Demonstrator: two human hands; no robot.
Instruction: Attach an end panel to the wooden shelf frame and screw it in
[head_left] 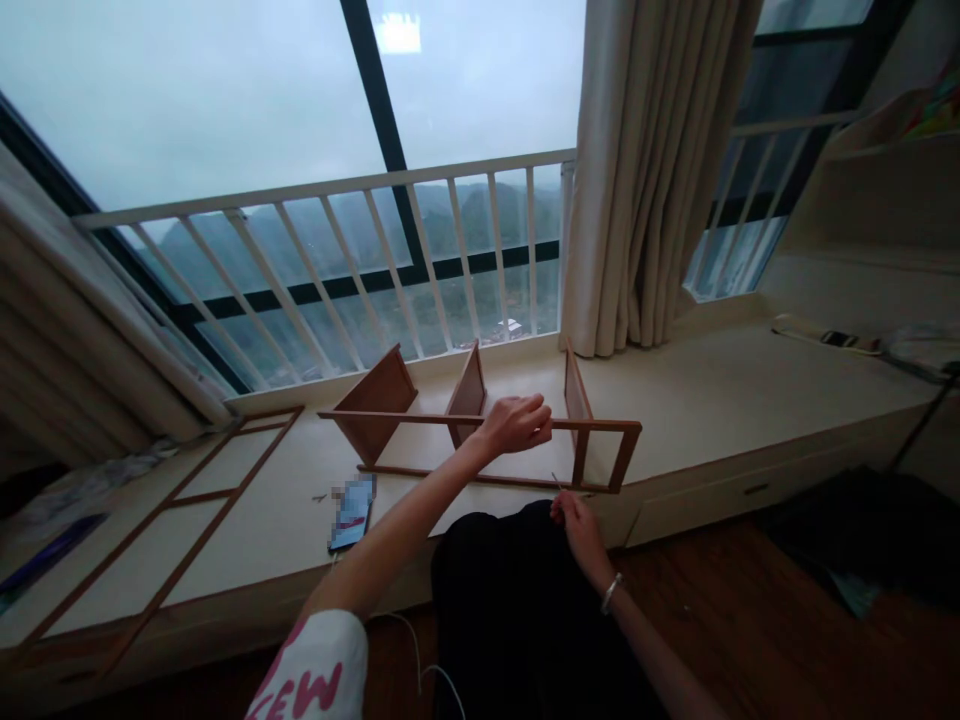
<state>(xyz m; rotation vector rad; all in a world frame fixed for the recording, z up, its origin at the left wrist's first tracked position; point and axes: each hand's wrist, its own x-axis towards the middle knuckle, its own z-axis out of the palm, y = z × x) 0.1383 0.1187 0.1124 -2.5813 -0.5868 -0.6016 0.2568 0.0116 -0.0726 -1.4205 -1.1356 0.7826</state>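
A brown wooden shelf unit [390,418] with slatless side rails and several upright boards lies on its side on the pale window ledge. My left hand [516,424] is closed in a fist at its upper rail; whether the fingers wrap the rail or hold something small is hidden. Closer to me, my right hand [579,522] pinches a thin metal rod [556,482], perhaps a hex key, by the lower rail near the unit's right end. The rod's tip is too small to make out clearly.
A second ladder-like wooden frame [201,497] lies flat on the ledge [720,400] at left. A phone [352,512] rests beside the shelf unit, with small bits near it. A white cable [417,650] hangs below. Railing [322,190] and curtain [637,180] stand behind.
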